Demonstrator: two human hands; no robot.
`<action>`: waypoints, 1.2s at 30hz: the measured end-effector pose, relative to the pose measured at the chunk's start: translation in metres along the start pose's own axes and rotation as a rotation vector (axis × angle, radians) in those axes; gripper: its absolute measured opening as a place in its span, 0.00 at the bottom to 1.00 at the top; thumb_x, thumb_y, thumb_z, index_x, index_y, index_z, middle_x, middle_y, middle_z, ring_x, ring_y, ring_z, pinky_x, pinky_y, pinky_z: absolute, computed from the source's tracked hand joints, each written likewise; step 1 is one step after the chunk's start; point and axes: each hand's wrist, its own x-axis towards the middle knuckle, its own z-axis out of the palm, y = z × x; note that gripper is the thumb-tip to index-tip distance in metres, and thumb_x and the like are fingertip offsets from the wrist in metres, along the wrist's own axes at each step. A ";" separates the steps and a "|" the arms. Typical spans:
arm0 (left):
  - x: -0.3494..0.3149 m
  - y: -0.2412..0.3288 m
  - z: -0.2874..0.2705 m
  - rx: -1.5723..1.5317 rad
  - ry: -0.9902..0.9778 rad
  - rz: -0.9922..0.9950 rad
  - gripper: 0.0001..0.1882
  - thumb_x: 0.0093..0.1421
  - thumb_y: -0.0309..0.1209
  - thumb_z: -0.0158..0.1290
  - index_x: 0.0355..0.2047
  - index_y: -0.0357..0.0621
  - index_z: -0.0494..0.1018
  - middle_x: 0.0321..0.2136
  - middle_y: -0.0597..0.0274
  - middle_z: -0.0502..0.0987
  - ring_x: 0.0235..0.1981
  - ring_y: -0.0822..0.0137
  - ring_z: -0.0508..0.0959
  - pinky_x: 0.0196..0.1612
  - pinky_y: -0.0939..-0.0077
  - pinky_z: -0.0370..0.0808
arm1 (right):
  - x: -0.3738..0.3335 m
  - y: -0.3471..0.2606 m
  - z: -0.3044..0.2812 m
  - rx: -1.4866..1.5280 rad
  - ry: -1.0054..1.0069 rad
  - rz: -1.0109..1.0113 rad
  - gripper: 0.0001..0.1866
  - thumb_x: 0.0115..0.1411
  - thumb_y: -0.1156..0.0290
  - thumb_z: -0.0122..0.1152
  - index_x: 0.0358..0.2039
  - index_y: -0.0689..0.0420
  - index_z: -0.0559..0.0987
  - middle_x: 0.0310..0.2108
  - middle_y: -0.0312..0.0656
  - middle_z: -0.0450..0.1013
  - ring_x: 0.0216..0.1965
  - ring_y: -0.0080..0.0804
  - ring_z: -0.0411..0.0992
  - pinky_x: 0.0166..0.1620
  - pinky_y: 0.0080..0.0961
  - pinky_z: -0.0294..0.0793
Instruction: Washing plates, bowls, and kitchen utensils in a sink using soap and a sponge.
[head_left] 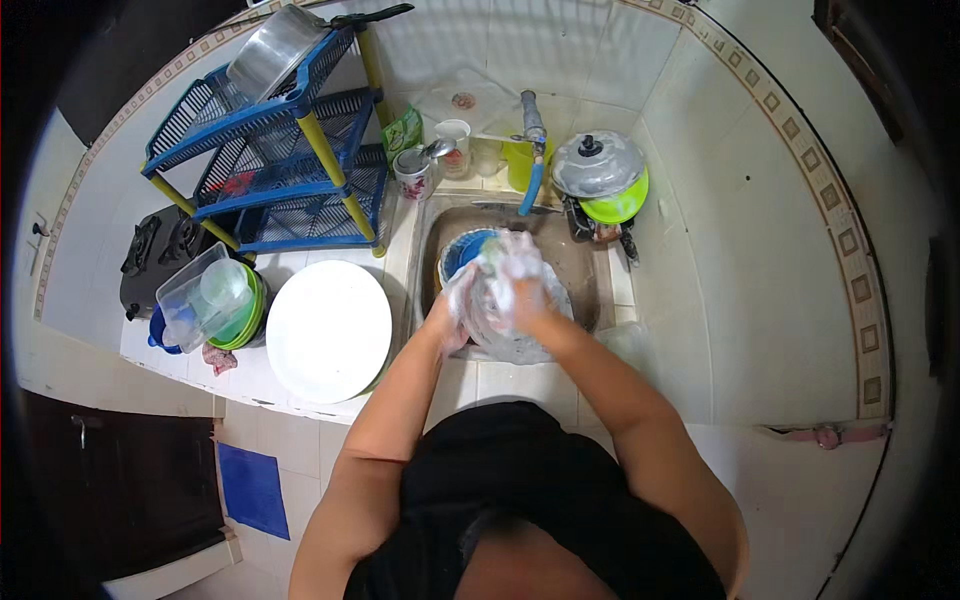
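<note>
Both of my hands are over the metal sink (600,290), covered in white suds. My left hand (457,312) is closed on the left rim of a clear, soapy dish (515,347), tilted above the basin. Against the inside of this dish presses my right hand (522,275), fingers curled and blurred by motion. A trace of pale green shows by its fingertips, but suds hide what it holds. Just beyond my hands, a blue bowl (463,252) sits in the sink. A tap (533,125) with a blue hose (531,188) hangs over the far edge.
Left of the sink lies a large white plate (330,330); stacked green bowls and clear containers (222,300) stand beside it. A blue rack (300,165) holds a metal pot (275,52). Mugs (413,178) line the back. At right is a lidded pot (598,165).
</note>
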 end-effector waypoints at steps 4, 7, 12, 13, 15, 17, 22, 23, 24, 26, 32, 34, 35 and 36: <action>-0.003 0.009 -0.013 -0.075 0.160 -0.014 0.23 0.62 0.48 0.38 0.51 0.48 0.62 0.43 0.52 0.70 0.43 0.56 0.72 0.46 0.56 0.70 | -0.013 -0.037 0.008 0.555 -0.056 -0.211 0.24 0.47 0.64 0.62 0.40 0.68 0.71 0.55 0.62 0.56 0.57 0.59 0.54 0.57 0.48 0.54; -0.005 0.018 -0.034 -0.122 0.131 0.046 0.25 0.61 0.50 0.37 0.52 0.47 0.61 0.43 0.49 0.69 0.43 0.51 0.72 0.45 0.52 0.70 | -0.012 -0.038 -0.028 0.665 -0.241 -0.307 0.23 0.46 0.63 0.63 0.41 0.62 0.73 0.53 0.56 0.61 0.56 0.51 0.58 0.56 0.42 0.58; -0.037 0.051 -0.030 -0.117 0.156 0.125 0.25 0.62 0.49 0.35 0.55 0.52 0.57 0.45 0.44 0.67 0.41 0.46 0.72 0.42 0.48 0.70 | -0.020 0.008 -0.037 0.506 -0.220 -0.469 0.11 0.47 0.66 0.61 0.31 0.57 0.77 0.37 0.47 0.72 0.41 0.43 0.70 0.45 0.36 0.69; -0.049 0.059 -0.034 -0.041 0.172 0.163 0.25 0.62 0.48 0.34 0.56 0.51 0.55 0.46 0.43 0.67 0.39 0.45 0.72 0.41 0.49 0.71 | -0.022 0.015 -0.042 0.515 -0.220 -0.469 0.11 0.47 0.66 0.61 0.31 0.57 0.77 0.37 0.47 0.72 0.41 0.43 0.70 0.45 0.36 0.69; -0.073 0.074 -0.044 -0.012 0.267 0.217 0.26 0.63 0.48 0.34 0.56 0.49 0.55 0.47 0.44 0.67 0.38 0.47 0.73 0.39 0.53 0.73 | -0.020 0.023 -0.061 0.533 -0.325 -0.276 0.12 0.44 0.69 0.64 0.30 0.56 0.77 0.41 0.44 0.72 0.42 0.43 0.70 0.46 0.37 0.68; -0.097 0.082 -0.072 0.028 0.325 0.291 0.26 0.63 0.48 0.33 0.56 0.49 0.55 0.46 0.45 0.67 0.37 0.48 0.73 0.37 0.54 0.74 | -0.026 0.016 -0.088 0.524 -0.038 -0.186 0.08 0.43 0.74 0.63 0.27 0.58 0.77 0.32 0.44 0.73 0.34 0.42 0.72 0.39 0.36 0.70; -0.146 0.091 -0.124 -0.010 0.581 0.391 0.25 0.63 0.48 0.35 0.56 0.51 0.55 0.43 0.51 0.69 0.33 0.49 0.74 0.35 0.56 0.75 | -0.095 0.051 -0.106 0.457 -0.068 0.340 0.05 0.48 0.75 0.59 0.27 0.59 0.78 0.28 0.43 0.74 0.32 0.40 0.72 0.38 0.31 0.71; -0.151 0.089 -0.135 -0.086 0.566 0.435 0.25 0.63 0.48 0.36 0.57 0.50 0.55 0.44 0.51 0.68 0.33 0.50 0.74 0.35 0.57 0.75 | -0.106 0.056 -0.109 0.490 -0.177 0.571 0.06 0.48 0.75 0.59 0.29 0.59 0.78 0.29 0.42 0.74 0.33 0.39 0.73 0.38 0.30 0.71; -0.158 0.087 -0.146 -0.082 0.571 0.431 0.25 0.63 0.48 0.36 0.57 0.50 0.55 0.44 0.51 0.68 0.33 0.50 0.74 0.35 0.57 0.75 | -0.117 0.060 -0.112 0.495 -0.179 0.576 0.06 0.48 0.75 0.59 0.29 0.59 0.78 0.29 0.42 0.74 0.33 0.39 0.73 0.38 0.30 0.71; -0.164 0.090 -0.146 0.062 0.634 0.387 0.24 0.63 0.47 0.35 0.54 0.48 0.59 0.45 0.53 0.68 0.43 0.56 0.72 0.38 0.62 0.76 | -0.133 0.064 -0.120 0.413 -0.135 0.644 0.09 0.48 0.77 0.59 0.32 0.58 0.78 0.30 0.44 0.74 0.36 0.39 0.73 0.39 0.28 0.71; -0.167 0.086 -0.204 0.243 0.754 0.463 0.13 0.58 0.35 0.48 0.40 0.40 0.70 0.32 0.59 0.72 0.31 0.66 0.74 0.29 0.71 0.74 | -0.199 0.081 -0.097 0.371 -0.058 0.789 0.13 0.45 0.82 0.56 0.35 0.58 0.77 0.32 0.46 0.74 0.37 0.44 0.72 0.41 0.29 0.71; -0.169 0.088 -0.236 0.914 0.848 0.664 0.08 0.57 0.32 0.51 0.28 0.40 0.72 0.23 0.63 0.72 0.25 0.69 0.73 0.26 0.73 0.72 | -0.200 0.076 -0.101 0.072 -0.030 0.589 0.14 0.45 0.83 0.54 0.34 0.57 0.77 0.33 0.47 0.74 0.37 0.45 0.72 0.41 0.32 0.70; -0.168 0.092 -0.221 0.899 0.898 0.568 0.08 0.56 0.31 0.52 0.25 0.40 0.71 0.19 0.65 0.71 0.24 0.71 0.73 0.25 0.75 0.70 | -0.193 0.063 -0.103 0.115 -0.063 0.791 0.12 0.47 0.78 0.56 0.35 0.56 0.78 0.34 0.48 0.74 0.38 0.46 0.72 0.41 0.34 0.70; -0.168 0.097 -0.205 0.885 0.945 0.472 0.09 0.55 0.30 0.53 0.21 0.39 0.70 0.15 0.67 0.70 0.22 0.72 0.72 0.24 0.76 0.68 | -0.187 0.052 -0.107 0.161 -0.089 0.992 0.11 0.48 0.73 0.57 0.35 0.56 0.78 0.34 0.50 0.73 0.38 0.47 0.71 0.41 0.35 0.70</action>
